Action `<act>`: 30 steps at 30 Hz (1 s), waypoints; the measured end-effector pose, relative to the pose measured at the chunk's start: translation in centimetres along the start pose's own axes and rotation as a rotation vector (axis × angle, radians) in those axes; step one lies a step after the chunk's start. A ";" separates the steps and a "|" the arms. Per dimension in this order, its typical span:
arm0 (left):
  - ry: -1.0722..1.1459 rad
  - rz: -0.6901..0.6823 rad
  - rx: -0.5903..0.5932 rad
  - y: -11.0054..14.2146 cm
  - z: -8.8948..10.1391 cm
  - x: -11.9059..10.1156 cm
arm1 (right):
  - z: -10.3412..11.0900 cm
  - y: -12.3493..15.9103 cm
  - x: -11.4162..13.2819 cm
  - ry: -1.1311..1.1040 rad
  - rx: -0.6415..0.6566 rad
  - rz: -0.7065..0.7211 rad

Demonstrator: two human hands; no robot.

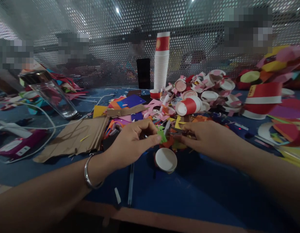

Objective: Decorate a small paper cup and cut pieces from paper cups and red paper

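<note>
Counting two bare hands, a left hand (130, 142) and a right hand (208, 136), plus one silver metal bangle (86, 173). Finding one clear glass bottle (59, 97), one black upright phone-like slab (143, 74) and one slim see-through pen (131, 186). Seeing one tall red-and-white paper cup stack (161, 61). Leaving unnumbered the heaped pink-and-white paper cup pieces (210, 96), crowding too closely for counting.

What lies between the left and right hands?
In the head view, a green paper piece at the fingertips of the left hand, then coloured scraps and a dark tool in the right hand. A round white piece lies nearer the camera.
</note>
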State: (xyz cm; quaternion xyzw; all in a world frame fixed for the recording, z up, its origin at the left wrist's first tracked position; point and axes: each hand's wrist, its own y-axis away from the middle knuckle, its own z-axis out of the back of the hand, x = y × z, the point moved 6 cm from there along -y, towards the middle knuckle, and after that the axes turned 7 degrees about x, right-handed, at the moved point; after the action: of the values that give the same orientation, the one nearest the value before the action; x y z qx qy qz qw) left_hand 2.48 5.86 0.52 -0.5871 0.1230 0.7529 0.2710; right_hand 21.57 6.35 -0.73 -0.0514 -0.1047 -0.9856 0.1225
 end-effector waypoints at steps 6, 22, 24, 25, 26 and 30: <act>-0.283 -0.056 0.201 1.4 -2.4 -2.1 | 0.6 0.6 -0.5 0.112 -0.026 -0.083; -0.695 -0.085 0.366 -1.6 -7.6 -2.3 | 0.6 0.9 -0.2 0.160 -0.009 -0.025; -0.808 -0.110 0.361 -1.8 -7.6 -2.5 | 0.6 0.9 -0.1 0.156 -0.004 -0.028; -0.877 -0.121 0.355 -1.8 -7.5 -2.7 | 0.7 1.0 -0.1 0.154 0.001 -0.031; -0.942 -0.130 0.349 -1.8 -7.3 -2.9 | 0.7 0.9 -0.1 0.153 0.005 -0.036; -1.072 -0.180 0.329 -1.0 -7.1 -3.9 | 0.8 0.9 -0.2 0.146 0.014 -0.047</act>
State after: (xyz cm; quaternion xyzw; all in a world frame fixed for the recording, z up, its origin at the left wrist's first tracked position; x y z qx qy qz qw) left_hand 9.43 2.12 2.34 -0.0809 0.0334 0.8905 0.4464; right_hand 22.05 5.69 0.23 0.0237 -0.1037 -0.9886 0.1067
